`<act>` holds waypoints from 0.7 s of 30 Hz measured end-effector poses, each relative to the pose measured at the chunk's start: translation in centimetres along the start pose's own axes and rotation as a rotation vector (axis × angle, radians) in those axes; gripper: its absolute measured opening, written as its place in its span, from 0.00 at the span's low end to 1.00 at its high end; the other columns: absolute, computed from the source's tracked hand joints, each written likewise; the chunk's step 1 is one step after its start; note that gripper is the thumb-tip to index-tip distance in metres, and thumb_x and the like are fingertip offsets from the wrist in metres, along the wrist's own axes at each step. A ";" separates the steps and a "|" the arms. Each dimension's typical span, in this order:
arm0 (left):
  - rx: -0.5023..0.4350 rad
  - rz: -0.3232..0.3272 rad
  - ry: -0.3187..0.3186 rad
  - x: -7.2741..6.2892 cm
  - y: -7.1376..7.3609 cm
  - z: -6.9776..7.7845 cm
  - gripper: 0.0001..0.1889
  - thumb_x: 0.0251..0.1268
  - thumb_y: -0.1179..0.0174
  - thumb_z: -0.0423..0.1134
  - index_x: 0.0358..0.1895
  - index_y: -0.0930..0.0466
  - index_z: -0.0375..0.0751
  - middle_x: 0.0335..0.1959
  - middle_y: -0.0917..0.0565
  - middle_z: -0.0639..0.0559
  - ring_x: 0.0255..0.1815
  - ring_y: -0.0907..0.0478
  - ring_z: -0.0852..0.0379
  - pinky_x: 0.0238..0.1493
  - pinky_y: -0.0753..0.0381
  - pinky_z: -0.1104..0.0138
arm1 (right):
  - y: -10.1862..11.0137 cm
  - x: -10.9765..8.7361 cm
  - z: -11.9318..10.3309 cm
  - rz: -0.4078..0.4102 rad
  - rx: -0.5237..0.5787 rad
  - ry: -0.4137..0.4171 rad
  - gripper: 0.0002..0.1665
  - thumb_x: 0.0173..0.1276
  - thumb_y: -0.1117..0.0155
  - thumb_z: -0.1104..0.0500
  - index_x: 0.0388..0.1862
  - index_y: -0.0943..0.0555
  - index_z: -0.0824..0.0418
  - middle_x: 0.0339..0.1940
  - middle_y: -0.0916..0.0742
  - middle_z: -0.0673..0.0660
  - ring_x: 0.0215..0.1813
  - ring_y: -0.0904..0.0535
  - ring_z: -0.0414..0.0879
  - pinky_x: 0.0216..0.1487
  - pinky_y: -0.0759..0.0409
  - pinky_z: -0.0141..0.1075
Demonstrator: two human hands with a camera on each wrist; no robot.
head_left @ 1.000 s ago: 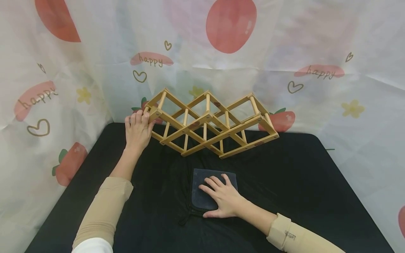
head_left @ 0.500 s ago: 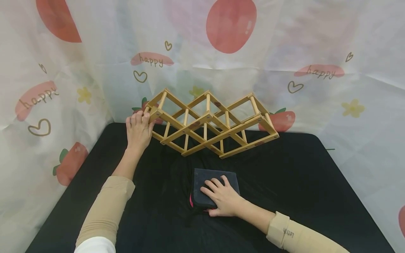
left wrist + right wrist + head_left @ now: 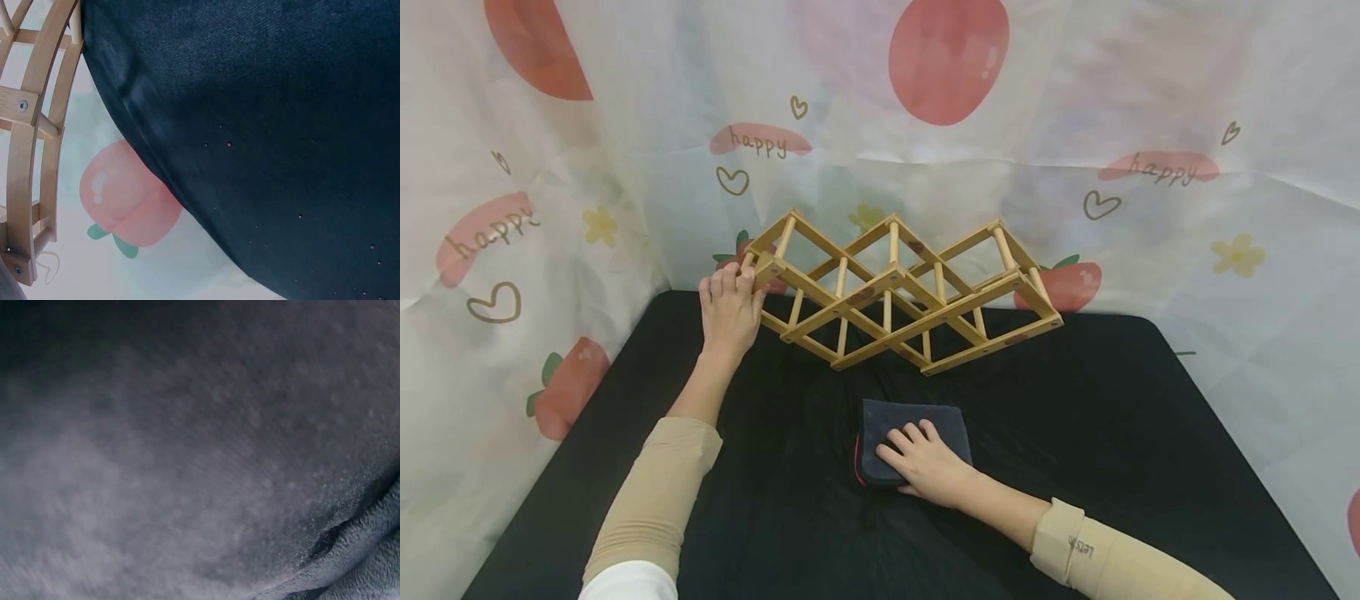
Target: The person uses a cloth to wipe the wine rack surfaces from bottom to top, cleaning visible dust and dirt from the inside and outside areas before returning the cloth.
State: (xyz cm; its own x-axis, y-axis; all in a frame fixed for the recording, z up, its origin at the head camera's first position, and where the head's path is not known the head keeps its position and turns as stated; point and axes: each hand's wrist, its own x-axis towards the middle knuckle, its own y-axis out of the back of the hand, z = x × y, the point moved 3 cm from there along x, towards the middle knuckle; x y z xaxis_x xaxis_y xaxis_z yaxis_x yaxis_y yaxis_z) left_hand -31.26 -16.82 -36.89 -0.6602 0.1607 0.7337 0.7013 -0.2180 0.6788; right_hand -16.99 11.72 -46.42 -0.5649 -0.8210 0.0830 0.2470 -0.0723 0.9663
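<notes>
A folding wooden wine rack point(image 3: 887, 292) stretches across the back of the table in the head view. My left hand point(image 3: 728, 308) grips its left end, fingers over the corner. Part of the rack point(image 3: 28, 150) also shows along the left edge of the left wrist view. Nearer to me is a dark blue fabric-covered square point(image 3: 880, 421) with a red strip along its left side. My right hand point(image 3: 925, 462) lies over it with fingers on top and the thumb mostly hidden at the near edge. The right wrist view holds only blurred dark fabric.
Black cloth point(image 3: 790, 517) covers the table. Behind the table and to its sides hangs a white printed curtain point(image 3: 685, 75); the rack's back stands close to it.
My right hand has drawn its fingers in and its thumb has gone below the square's near edge. The square appears slightly raised, showing red at its side. My left hand stays on the rack.
</notes>
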 end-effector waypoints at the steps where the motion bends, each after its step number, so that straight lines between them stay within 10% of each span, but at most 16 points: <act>1: -0.003 0.000 0.002 0.0 0.0 0.0 0.23 0.70 0.72 0.55 0.46 0.43 0.37 0.46 0.40 0.40 0.46 0.43 0.42 0.48 0.46 0.51 | 0.0 0.0 0.0 0.007 -0.004 0.005 0.33 0.52 0.32 0.41 0.52 0.31 0.52 0.45 0.27 0.53 0.45 0.33 0.49 0.49 0.37 0.47; 9: -0.009 0.006 0.007 0.1 -0.2 0.0 0.18 0.70 0.59 0.51 0.45 0.43 0.38 0.46 0.40 0.40 0.45 0.44 0.42 0.47 0.47 0.51 | 0.4 0.0 0.2 0.067 -0.048 0.023 0.29 0.50 0.29 0.44 0.47 0.30 0.52 0.39 0.28 0.53 0.41 0.33 0.48 0.47 0.37 0.47; 21: -0.025 -0.004 0.034 -0.1 -0.2 -0.1 0.25 0.69 0.74 0.57 0.45 0.42 0.37 0.47 0.40 0.40 0.46 0.43 0.42 0.47 0.46 0.51 | 1.6 -1.0 1.3 0.278 -0.057 0.020 0.31 0.41 0.23 0.53 0.42 0.30 0.54 0.36 0.28 0.55 0.37 0.34 0.49 0.42 0.38 0.48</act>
State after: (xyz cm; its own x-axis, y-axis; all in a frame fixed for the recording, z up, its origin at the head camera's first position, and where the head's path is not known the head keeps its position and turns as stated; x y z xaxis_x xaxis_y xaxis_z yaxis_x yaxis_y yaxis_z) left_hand -31.35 -16.86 -37.05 -0.6722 0.1291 0.7290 0.6919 -0.2411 0.6806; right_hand -17.02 13.19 -44.60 -0.4542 -0.8246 0.3372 0.4341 0.1257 0.8920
